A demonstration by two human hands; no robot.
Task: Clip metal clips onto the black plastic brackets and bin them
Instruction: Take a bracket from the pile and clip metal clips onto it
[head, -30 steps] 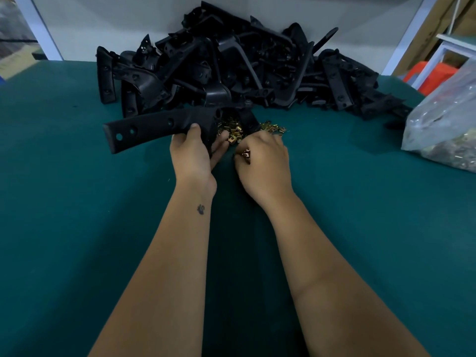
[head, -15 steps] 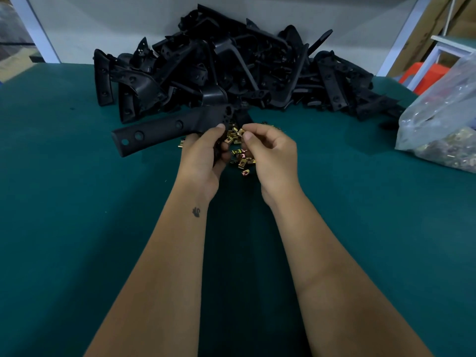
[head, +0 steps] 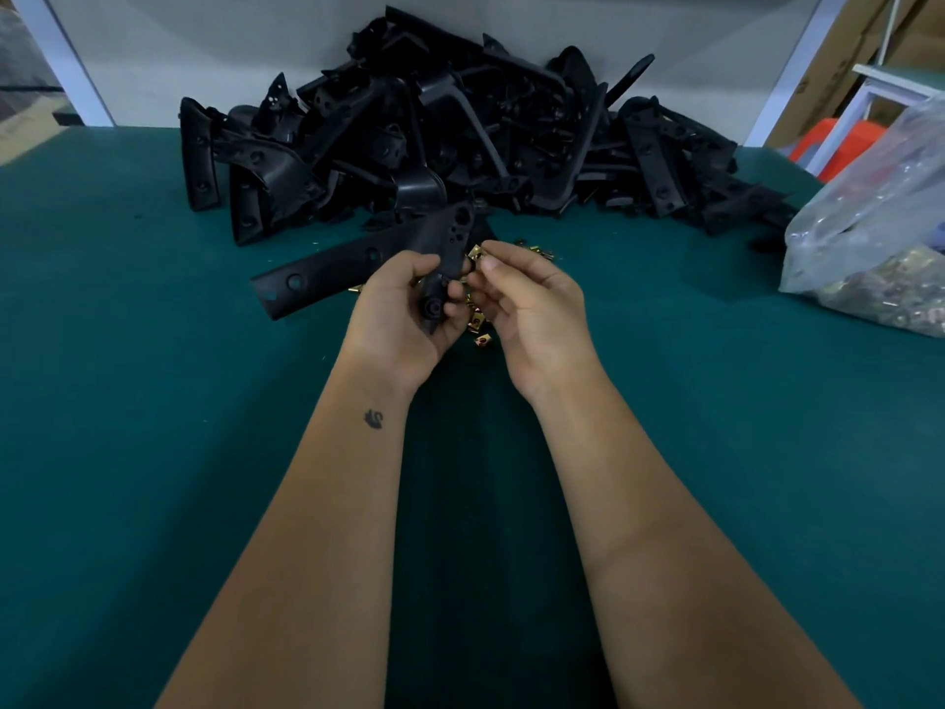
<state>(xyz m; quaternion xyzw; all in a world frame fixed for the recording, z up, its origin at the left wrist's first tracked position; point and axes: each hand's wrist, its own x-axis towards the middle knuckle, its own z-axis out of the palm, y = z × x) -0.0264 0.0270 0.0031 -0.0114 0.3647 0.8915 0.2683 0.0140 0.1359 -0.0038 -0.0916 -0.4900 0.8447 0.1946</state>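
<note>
black bracket (head: 358, 263) gripped, left hand (head: 404, 319) | right hand (head: 532, 299) pinches clip (head: 476, 252) (brass)

- Left hand (head: 404, 319): bare, with no glove, ring or watch visible; short nails.
- Right hand (head: 532, 309): bare, with no glove or ring visible; a short, rounded thumbnail shows at the tip.
- Both forearms: bare along their whole visible length, no sleeve or cuff in view.
- Tattoo (head: 374, 419): a small dark mark, roughly swan-shaped, on the left forearm just below the wrist of the left hand; its fine detail is too small to tell.
</note>
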